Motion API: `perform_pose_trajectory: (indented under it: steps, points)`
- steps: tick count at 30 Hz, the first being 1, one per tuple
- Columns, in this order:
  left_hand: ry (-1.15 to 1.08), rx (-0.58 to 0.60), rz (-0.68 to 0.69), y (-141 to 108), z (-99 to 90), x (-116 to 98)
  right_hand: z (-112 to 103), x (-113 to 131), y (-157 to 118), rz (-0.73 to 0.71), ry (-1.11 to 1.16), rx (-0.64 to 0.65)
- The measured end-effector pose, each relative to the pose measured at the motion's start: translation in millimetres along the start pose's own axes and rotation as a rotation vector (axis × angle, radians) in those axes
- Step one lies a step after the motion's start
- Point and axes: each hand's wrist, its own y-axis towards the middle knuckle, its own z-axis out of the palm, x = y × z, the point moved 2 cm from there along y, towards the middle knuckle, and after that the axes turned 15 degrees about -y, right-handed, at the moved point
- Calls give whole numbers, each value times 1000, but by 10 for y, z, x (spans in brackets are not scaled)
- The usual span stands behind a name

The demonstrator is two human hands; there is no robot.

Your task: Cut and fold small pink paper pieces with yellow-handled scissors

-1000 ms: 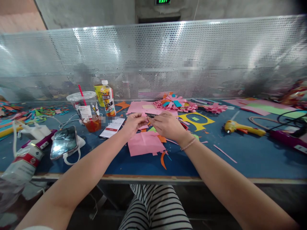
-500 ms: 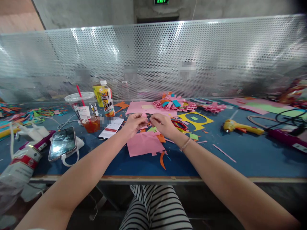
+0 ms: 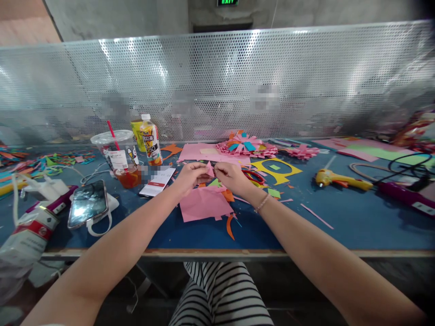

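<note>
A small folded piece of pink paper (image 3: 210, 170) stands up between my two hands above the table. My left hand (image 3: 193, 177) is closed in a pinch on its left side. My right hand (image 3: 233, 177) has its fingers curled together at the right edge of the same piece; the exact contact is too small to see. Below the hands lies a larger pink paper sheet (image 3: 205, 206). Scissors with red and yellow handles (image 3: 254, 178) rest beside my right wrist, partly hidden by it.
Behind the hands sit a fringed paper flower (image 3: 245, 146) and yellow paper with a round cutout (image 3: 296, 170). A glue gun (image 3: 343, 180) lies at right. Leftward stand a drink cup (image 3: 118, 156), a bottle (image 3: 150, 142) and a phone (image 3: 88, 203). A perforated metal screen (image 3: 217, 77) closes the back.
The pink paper piece now stands up as a pointed shape between my fingertips, more visible than before. My hands have barely shifted.
</note>
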Motion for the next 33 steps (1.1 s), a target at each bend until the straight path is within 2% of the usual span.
perform_pose_trajectory:
  steps: [5,10,15,20,33]
  points:
    - [131,7,47,10,-5,6,-4,-29,4,57,52,29]
    - [240,65,82,29,-13,0,18,-31,6,118,57,133]
    - [267,84,98,35,-12,-5,39,-16,-5,123,199,203]
    - [309,123,111,42,-33,7,50,-15,-2,126,225,167]
    - [372,121,127,36,-40,-8,35,-25,-8,161,341,157]
